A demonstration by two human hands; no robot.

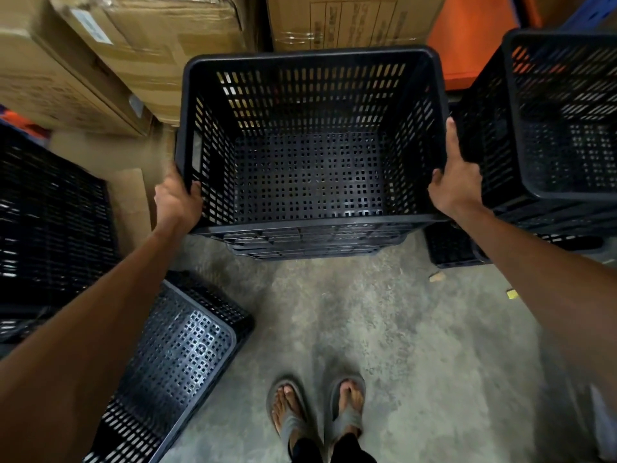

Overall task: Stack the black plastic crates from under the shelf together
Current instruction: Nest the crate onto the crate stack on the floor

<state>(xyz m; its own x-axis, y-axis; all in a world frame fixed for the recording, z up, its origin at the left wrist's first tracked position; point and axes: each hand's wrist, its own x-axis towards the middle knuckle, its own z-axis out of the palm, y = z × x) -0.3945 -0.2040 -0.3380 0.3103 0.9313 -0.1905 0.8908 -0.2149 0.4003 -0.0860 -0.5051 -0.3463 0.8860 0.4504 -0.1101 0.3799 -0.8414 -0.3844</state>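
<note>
A black slotted plastic crate (310,128) is in the centre of the head view, open side up, nested on top of other crates whose rims show just below it (310,248). My left hand (177,198) grips its left rim near the front corner, fingers curled over the edge. My right hand (455,182) grips the right rim, with the thumb inside the rim. A second stack of black crates (564,128) stands close on the right. At lower left a crate (180,355) lies tipped on the floor. Another black crate (50,212) sits at the left edge.
Cardboard boxes (100,55) are stacked behind and to the left of the held crate. An orange shelf part (467,45) shows at the back right. The concrete floor (400,329) lies in front of the stack, with my sandalled feet (317,406) on it.
</note>
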